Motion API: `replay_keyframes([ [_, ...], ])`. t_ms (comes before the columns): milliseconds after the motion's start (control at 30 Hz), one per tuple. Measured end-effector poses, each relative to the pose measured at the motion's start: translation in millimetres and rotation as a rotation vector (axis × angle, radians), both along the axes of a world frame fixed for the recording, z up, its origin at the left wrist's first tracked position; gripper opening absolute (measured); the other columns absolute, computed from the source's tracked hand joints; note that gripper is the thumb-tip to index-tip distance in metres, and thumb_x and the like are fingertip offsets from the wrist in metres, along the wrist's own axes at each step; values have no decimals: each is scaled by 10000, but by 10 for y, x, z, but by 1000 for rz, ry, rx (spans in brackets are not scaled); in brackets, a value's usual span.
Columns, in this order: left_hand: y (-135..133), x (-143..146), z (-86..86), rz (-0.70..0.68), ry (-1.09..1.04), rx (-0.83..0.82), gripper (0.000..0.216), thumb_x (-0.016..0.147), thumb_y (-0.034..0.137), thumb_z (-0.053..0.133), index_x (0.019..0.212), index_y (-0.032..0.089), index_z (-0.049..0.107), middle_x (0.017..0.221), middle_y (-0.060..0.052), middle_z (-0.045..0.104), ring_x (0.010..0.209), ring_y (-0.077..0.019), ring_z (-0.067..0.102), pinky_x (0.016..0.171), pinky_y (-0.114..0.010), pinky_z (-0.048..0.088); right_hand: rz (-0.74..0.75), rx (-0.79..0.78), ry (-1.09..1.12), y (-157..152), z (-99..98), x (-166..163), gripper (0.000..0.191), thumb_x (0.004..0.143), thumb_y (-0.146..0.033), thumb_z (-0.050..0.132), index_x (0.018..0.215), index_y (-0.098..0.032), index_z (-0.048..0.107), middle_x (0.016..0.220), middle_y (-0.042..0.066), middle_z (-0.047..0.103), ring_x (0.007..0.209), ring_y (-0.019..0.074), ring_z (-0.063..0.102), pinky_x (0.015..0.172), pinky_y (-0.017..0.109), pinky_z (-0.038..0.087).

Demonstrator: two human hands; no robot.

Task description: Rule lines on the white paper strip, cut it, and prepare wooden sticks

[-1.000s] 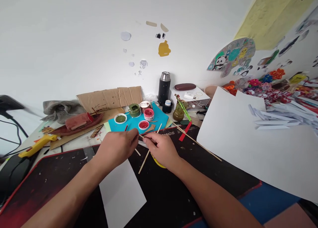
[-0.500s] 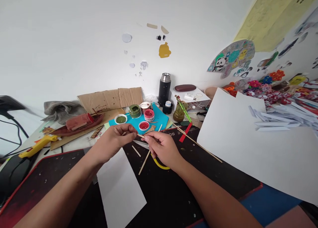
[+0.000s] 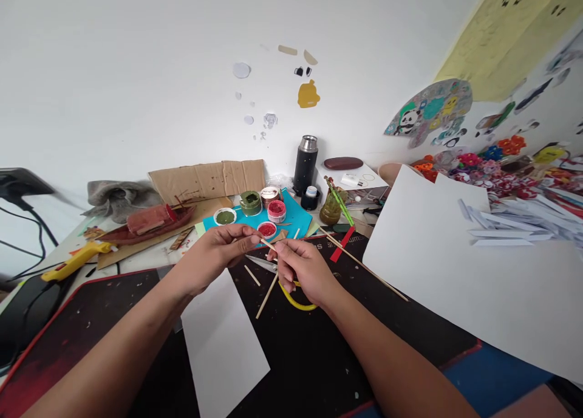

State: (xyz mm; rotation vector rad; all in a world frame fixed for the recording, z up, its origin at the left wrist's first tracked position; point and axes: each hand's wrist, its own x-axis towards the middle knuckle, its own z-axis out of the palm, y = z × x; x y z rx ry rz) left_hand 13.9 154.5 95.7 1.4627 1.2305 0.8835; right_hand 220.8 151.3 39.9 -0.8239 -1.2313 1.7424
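Observation:
A short, thin wooden stick (image 3: pixel 268 244) is pinched at one end by my left hand (image 3: pixel 225 246) and at the other by my right hand (image 3: pixel 304 266). Both hands are closed, held just above the black desk mat (image 3: pixel 310 351). Beneath my right hand lies a pair of scissors, its yellow handle (image 3: pixel 296 302) and part of a blade showing, the rest covered. A longer wooden stick (image 3: pixel 266 296) crosses under the scissors, and a short cut piece (image 3: pixel 252 275) lies to its left. White paper (image 3: pixel 223 351) rests below my left hand.
Paint jars (image 3: pixel 250 203) and lids stand on blue paper (image 3: pixel 298 211) behind the hands. A black thermos (image 3: pixel 305 166) stands by the wall. At left are a model boat (image 3: pixel 148 223) and a yellow glue gun (image 3: pixel 75 262). Large white sheets (image 3: pixel 428 272) lie at right.
My hands have shifted slightly, and more of the short stick shows between them, tilted down to the right. The whole view has moved a little, so the background sits further right.

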Motion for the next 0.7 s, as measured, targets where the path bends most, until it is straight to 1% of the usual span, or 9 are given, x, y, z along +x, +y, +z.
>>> replay_keyframes([
  [67,2,-19,20,1,16,4,482,832,680,774,884,200,777,550,69,432,480,-88,307,465,-253,235,2,-14,11,-3,1,-3,511,917,-685,729,856,-181,671,488,-104,456,364,86,463,411,226,315],
  [100,2,-26,32,-2,23,10,487,833,684,778,900,202,786,557,62,461,489,-94,347,472,-252,262,3,-18,16,-3,-1,-6,515,912,-689,733,848,-181,669,484,-103,457,361,85,459,410,225,313],
  [133,2,-31,42,-5,28,21,497,823,693,787,915,205,791,589,45,530,519,-107,426,495,-253,325,3,-20,20,-2,-5,-8,519,910,-692,734,843,-182,669,481,-103,458,359,85,456,408,225,312],
  [200,3,-34,53,-12,36,50,519,791,712,811,928,211,793,756,-11,707,678,-162,616,631,-287,488,3,-22,25,2,-14,-12,521,913,-696,728,842,-182,670,477,-101,460,358,87,456,403,226,311],
  [267,5,-31,46,-18,51,77,537,762,726,827,928,216,790,920,-51,792,860,-226,707,799,-345,560,4,-25,23,4,-21,-12,518,916,-694,722,837,-184,668,474,-101,459,356,89,456,397,228,307],
  [300,6,-31,36,-21,63,86,539,758,729,829,925,218,789,940,-56,805,892,-242,718,834,-361,567,6,-28,20,4,-22,-12,515,918,-691,720,836,-185,667,473,-100,460,355,89,456,394,228,304],
  [533,-21,-87,-11,-6,213,126,433,866,656,768,945,231,784,907,-39,809,852,-235,713,760,-334,550,5,52,-70,-13,-5,-26,464,949,-652,682,940,-188,670,528,-73,575,387,97,516,400,222,311],
  [633,-36,-75,13,0,239,121,428,852,658,765,899,233,780,875,-40,806,814,-234,715,709,-327,541,-27,96,-103,-18,12,-32,397,935,-587,722,967,-194,671,534,-87,567,390,93,510,409,224,320],
  [700,-38,-42,24,-13,197,105,422,825,653,781,863,233,778,860,-44,802,801,-234,711,723,-343,550,-32,104,-101,-22,27,-27,364,947,-559,714,947,-197,677,521,-93,545,389,90,498,419,229,329],
])
